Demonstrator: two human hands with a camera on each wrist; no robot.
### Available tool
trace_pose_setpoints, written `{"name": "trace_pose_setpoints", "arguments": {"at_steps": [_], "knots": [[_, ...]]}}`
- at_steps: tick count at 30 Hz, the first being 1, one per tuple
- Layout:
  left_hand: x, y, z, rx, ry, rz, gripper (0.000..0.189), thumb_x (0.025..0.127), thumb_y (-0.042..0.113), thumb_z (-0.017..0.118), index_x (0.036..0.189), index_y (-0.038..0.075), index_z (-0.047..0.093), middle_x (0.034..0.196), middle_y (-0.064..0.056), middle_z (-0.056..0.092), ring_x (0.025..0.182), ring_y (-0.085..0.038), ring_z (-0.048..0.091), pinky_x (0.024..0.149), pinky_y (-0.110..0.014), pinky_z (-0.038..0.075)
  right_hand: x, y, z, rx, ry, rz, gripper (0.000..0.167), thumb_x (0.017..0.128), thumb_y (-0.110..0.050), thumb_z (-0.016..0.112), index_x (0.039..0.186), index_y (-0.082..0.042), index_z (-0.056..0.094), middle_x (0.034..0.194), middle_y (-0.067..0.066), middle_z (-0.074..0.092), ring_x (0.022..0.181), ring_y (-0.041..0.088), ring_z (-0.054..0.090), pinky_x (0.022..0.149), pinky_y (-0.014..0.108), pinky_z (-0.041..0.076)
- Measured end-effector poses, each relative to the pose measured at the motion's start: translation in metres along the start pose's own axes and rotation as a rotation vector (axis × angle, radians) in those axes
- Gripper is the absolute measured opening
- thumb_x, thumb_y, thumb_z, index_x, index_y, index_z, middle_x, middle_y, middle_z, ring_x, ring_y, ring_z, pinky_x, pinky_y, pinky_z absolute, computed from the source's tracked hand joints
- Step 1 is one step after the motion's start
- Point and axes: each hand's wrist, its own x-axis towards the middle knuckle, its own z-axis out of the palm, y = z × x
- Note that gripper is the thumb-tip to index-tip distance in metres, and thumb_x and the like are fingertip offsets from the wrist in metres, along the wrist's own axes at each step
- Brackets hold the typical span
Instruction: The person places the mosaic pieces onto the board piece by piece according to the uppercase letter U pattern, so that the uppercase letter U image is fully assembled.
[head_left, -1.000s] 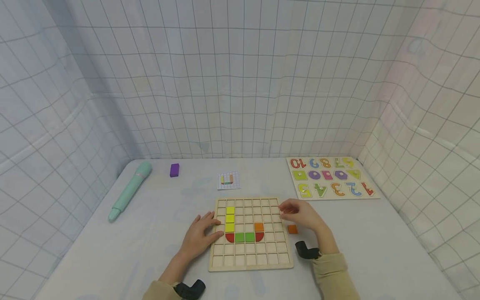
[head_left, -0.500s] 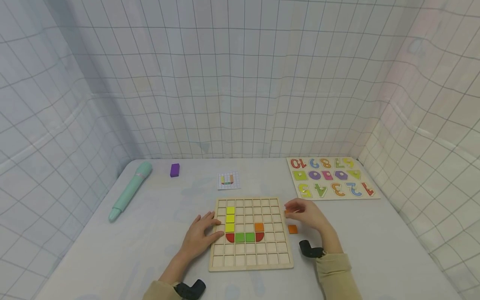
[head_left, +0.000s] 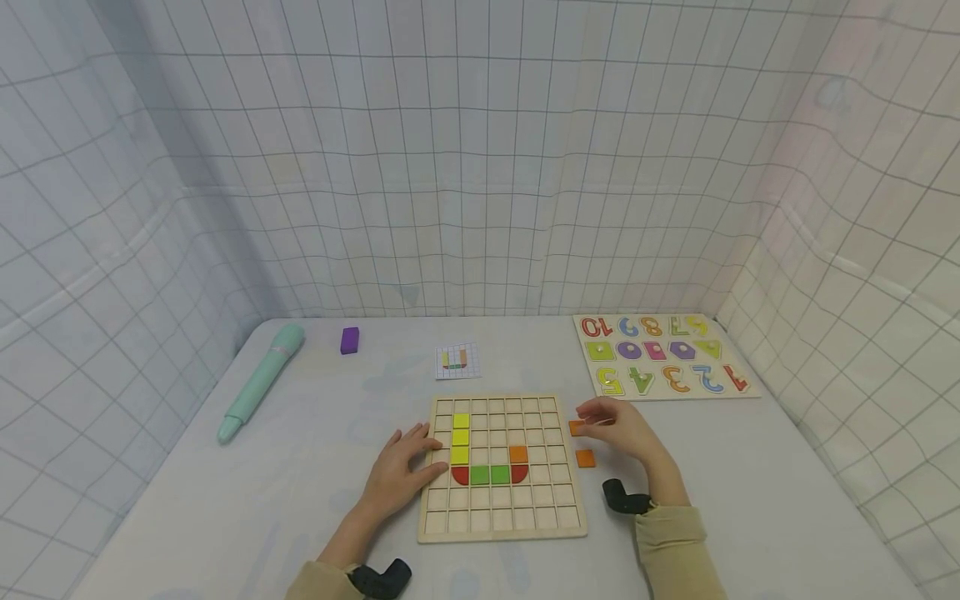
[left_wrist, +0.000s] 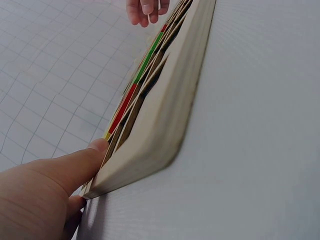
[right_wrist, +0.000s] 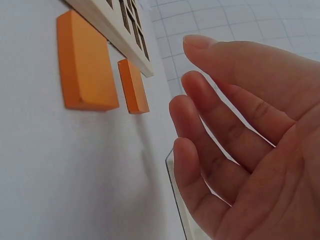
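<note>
A wooden grid board point(head_left: 491, 522) lies in the middle of the table in the head view. Yellow tiles point(head_left: 461, 437), green tiles point(head_left: 489, 475), red rounded tiles point(head_left: 519, 474) and one orange square tile point(head_left: 517, 454) sit in its cells. My left hand point(head_left: 397, 471) rests on the board's left edge, its thumb on the top face in the left wrist view. Just right of the board, two loose orange square tiles point(right_wrist: 87, 62) point(right_wrist: 134, 87) lie on the table. Beside the farther one is my right hand point(head_left: 618, 429), fingers loosely bent and nothing between them in the right wrist view.
A small pattern card point(head_left: 457, 361) lies behind the board. A number puzzle board point(head_left: 660, 358) is at the back right. On the left are a mint-green pen-shaped object point(head_left: 262, 383) and a purple block point(head_left: 349, 340). Gridded cloth walls surround the table.
My right hand has moved slightly right, away from the board's edge. The orange tile at its fingertips now lies on the table, let go. The left hand has stayed still.
</note>
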Motion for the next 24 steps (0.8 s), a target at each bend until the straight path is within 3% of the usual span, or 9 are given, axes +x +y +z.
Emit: {"name": "trace_pose_setpoints", "arguments": {"at_steps": [24], "knots": [[-0.0003,0.0011,-0.0004,-0.004,-0.003,-0.009,0.033,0.08,0.034,0.073,0.103,0.011,0.068,0.132,-0.017,0.053,0.13,-0.032,0.041,0.112,-0.049,0.018,-0.001,0.0032,0.002,0.002,-0.006,0.025,0.031,0.079,-0.016,0.075,0.106,-0.005,0.066,0.1,0.004,0.066,0.092,0.02,0.06,0.077,0.033,0.051]]}}
